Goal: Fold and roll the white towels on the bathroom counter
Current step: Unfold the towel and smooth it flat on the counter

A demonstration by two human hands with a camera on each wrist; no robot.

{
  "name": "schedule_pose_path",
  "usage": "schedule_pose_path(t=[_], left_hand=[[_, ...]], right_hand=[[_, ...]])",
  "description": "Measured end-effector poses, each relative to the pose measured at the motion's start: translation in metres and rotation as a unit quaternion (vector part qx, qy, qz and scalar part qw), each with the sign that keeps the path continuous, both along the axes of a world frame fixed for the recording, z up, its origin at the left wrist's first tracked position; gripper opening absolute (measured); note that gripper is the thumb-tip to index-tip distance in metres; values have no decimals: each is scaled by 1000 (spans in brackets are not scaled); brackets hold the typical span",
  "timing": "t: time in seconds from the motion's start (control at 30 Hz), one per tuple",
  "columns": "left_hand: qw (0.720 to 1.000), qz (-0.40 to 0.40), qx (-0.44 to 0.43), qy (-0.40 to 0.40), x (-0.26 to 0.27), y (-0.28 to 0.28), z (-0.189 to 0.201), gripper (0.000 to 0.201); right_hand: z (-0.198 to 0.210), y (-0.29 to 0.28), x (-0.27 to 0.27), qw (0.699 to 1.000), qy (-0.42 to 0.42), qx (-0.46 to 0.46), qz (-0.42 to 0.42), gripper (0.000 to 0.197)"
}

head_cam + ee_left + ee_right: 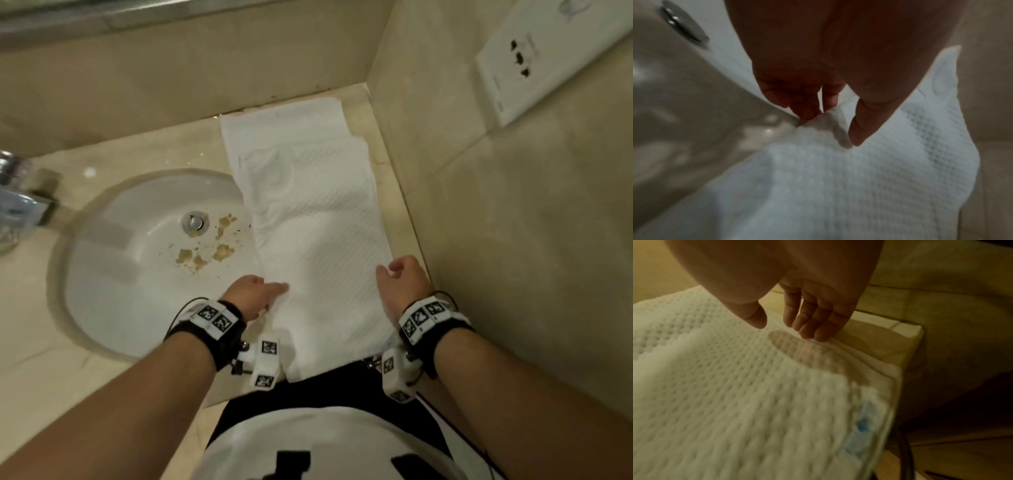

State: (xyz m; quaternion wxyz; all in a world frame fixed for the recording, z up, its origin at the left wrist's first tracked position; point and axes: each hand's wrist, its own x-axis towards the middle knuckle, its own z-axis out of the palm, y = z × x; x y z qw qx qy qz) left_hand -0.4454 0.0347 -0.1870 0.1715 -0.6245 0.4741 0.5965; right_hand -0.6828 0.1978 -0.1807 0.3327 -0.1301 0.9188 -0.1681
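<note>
A long white waffle towel (315,219), folded into a strip, lies on the counter (30,359) from the back wall to the front edge, and its near end hangs over that edge. My left hand (255,294) is at the strip's left edge near the front. In the left wrist view its fingers (807,112) touch the slightly raised edge of the towel (859,186), with the thumb (859,129) down on the cloth. My right hand (400,277) is at the right edge. There its straight fingers (813,331) touch the towel (735,386), with the thumb held apart above it.
The round sink (102,274) lies left of the towel, with brown crumbs (222,251) near its drain (194,222) and a chrome faucet (20,202) at far left. A tiled wall (513,240) with a socket plate (534,61) stands close on the right. A blue label (861,423) is on the towel's near corner.
</note>
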Motion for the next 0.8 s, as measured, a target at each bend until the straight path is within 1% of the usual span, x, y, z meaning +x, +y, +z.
schedule_pose_path(t=[0.07,0.17,0.2,0.27,0.37,0.43,0.5,0.57,0.63,0.73,0.8], left_hand=[[1000,-13,-27,-2,5,10,-6,39],[998,-38,-59,-4,8,15,-5,34],[997,-49,-67,-4,9,16,-3,34],[994,-68,-81,-8,9,17,1,35],[991,-84,-99,-20,9,16,1,36],[988,-102,-110,-25,9,17,0,36],[984,-126,-121,-36,13,22,-2,38],[980,-134,-141,-50,18,29,-5,45],[972,-149,-168,-64,22,37,-9,49],[965,-173,-187,-69,25,40,-11,52],[963,-179,-189,-69,26,39,-11,53]], right_hand=[[2,12,5,999,-14,35,37,35],[2,28,12,993,-23,64,93,32],[2,32,15,994,-10,58,91,35],[5,37,19,997,8,45,60,42],[10,42,21,996,-53,65,36,48],[12,46,21,993,-65,82,59,41],[15,50,21,986,-75,102,106,35],[18,54,23,981,-88,110,131,35],[21,62,25,981,-86,113,132,38],[21,71,24,977,-23,141,156,48],[20,77,22,984,-40,115,127,40]])
